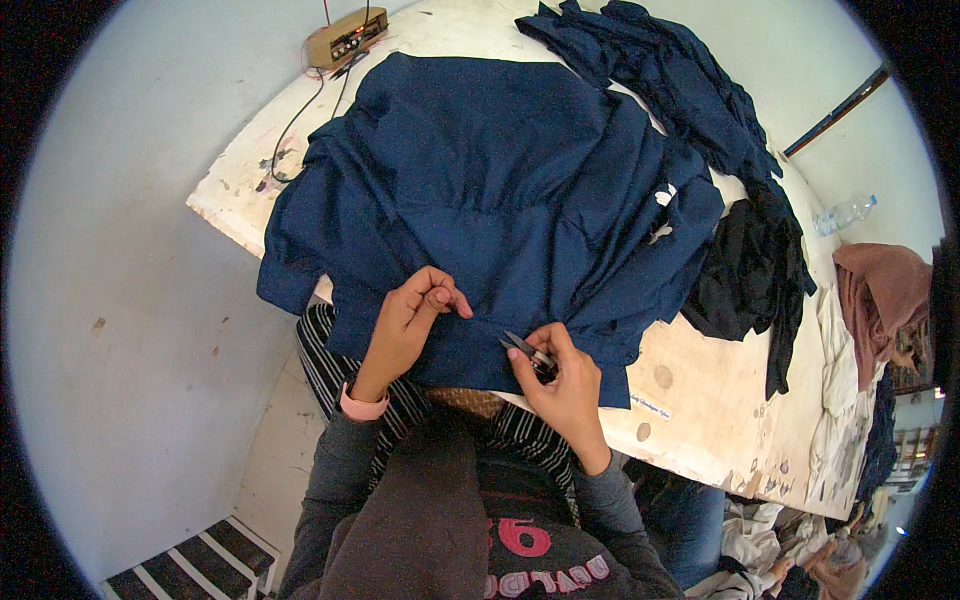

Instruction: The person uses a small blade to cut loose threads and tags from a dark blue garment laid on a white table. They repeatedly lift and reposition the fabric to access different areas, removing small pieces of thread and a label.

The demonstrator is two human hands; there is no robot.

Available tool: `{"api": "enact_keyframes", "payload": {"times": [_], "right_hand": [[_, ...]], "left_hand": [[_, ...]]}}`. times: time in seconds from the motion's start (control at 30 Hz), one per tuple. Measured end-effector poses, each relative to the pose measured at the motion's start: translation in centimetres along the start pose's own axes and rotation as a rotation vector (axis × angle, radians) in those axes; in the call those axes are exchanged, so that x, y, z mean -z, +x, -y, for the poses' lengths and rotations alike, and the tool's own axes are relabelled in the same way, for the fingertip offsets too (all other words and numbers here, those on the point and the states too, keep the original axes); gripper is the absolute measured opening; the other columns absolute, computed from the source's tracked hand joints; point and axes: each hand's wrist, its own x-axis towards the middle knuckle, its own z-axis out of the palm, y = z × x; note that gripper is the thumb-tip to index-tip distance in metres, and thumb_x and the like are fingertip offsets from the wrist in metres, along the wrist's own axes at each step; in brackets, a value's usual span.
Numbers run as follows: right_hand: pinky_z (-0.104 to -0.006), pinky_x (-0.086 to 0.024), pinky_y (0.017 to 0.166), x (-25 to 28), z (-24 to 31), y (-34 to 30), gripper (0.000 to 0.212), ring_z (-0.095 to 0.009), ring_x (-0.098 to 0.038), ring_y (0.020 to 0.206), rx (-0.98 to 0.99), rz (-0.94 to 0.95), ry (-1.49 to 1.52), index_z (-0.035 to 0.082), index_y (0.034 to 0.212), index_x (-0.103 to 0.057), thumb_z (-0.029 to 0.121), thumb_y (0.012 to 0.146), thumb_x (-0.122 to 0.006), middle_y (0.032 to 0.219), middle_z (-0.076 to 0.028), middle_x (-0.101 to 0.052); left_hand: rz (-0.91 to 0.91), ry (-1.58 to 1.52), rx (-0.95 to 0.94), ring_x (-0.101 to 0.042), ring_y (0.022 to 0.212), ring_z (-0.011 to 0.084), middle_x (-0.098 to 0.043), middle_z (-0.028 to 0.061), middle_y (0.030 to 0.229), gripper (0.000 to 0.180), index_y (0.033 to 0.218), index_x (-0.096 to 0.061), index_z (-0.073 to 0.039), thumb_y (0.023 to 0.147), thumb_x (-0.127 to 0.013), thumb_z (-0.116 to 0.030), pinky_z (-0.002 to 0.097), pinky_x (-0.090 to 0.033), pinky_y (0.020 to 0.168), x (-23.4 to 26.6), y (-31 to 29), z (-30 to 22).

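A dark navy garment (470, 150) lies spread over the pale table, its near edge hanging toward my lap. In my right hand (565, 385) is a small pair of thread snips (522, 347), blades pointing up and left just over the cloth near its front edge. My left hand (415, 310) is a little to the left, above the same part of the garment. Its fingers are curled in with thumb and fingertips together; whatever they pinch, perhaps something very thin, is too small to see. Two small white patches (664, 195) show on the garment's right side.
More navy cloth (660, 70) and a black cloth (745, 270) lie along the right of the table (690, 420). At the far left a brown box with knobs (347, 38) trails cables. A plastic bottle (845, 214) and brown cloth (885, 290) are at the right. A wall (130, 250) stands left.
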Motion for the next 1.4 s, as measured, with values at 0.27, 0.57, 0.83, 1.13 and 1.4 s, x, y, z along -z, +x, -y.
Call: {"api": "enact_keyframes", "payload": {"times": [0.27,0.57,0.83,1.13,1.4], "right_hand": [[-0.0387,-0.052,0.057,0.4,-0.1,-0.4,0.028,-0.029,-0.071,0.065,0.001,-0.016,-0.047,0.011,0.093,-0.06,0.032,0.086,-0.077,0.071,-0.009,-0.068],[-0.0353,-0.047,0.054,-1.4,2.2,1.0,0.024,-0.029,-0.068,0.061,0.241,-0.054,-0.252,0.007,0.088,-0.064,0.026,0.087,-0.077,0.077,-0.011,-0.071],[-0.0368,-0.041,0.049,-2.5,3.2,1.6,0.021,-0.028,-0.057,0.05,0.375,-0.093,-0.476,0.011,0.08,-0.058,0.022,0.088,-0.074,0.065,-0.008,-0.059],[-0.0382,-0.05,0.054,-1.9,1.1,0.7,0.023,-0.03,-0.066,0.059,0.193,-0.028,-0.162,0.01,0.087,-0.06,0.027,0.089,-0.075,0.075,-0.009,-0.067],[-0.0369,-0.048,0.052,-1.9,0.2,-0.2,0.025,-0.03,-0.063,0.058,0.267,0.008,-0.268,0.01,0.095,-0.06,0.028,0.087,-0.076,0.083,-0.008,-0.065]], "left_hand": [[-0.006,-0.508,0.08,-0.052,0.083,0.0164,-0.044,-0.0025,0.075,0.028,0.094,-0.052,-0.011,0.107,-0.053,-0.036,0.0315,-0.043,0.081,1.6,0.6,0.8],[0.009,-0.421,-0.007,-0.055,0.082,0.0092,-0.059,-0.0011,0.082,0.029,0.095,-0.06,-0.008,0.105,-0.058,-0.035,0.0269,-0.045,0.085,1.7,0.4,1.8],[0.037,-0.492,-0.018,-0.056,0.085,0.0106,-0.06,-0.0002,0.088,0.023,0.097,-0.059,-0.008,0.105,-0.059,-0.03,0.029,-0.045,0.087,1.9,0.3,2.0],[-0.253,-1.11,-0.112,-0.043,0.076,0.0105,-0.04,-0.0076,0.074,0.013,0.092,-0.048,-0.018,0.104,-0.054,-0.019,0.0281,-0.04,0.074,7.2,-4.0,-1.0],[-1.031,-0.633,-0.141,-0.052,0.08,0.0104,-0.057,-0.0044,0.082,0.017,0.099,-0.058,-0.015,0.105,-0.058,-0.031,0.025,-0.041,0.072,21.4,-17.1,4.9]]}}
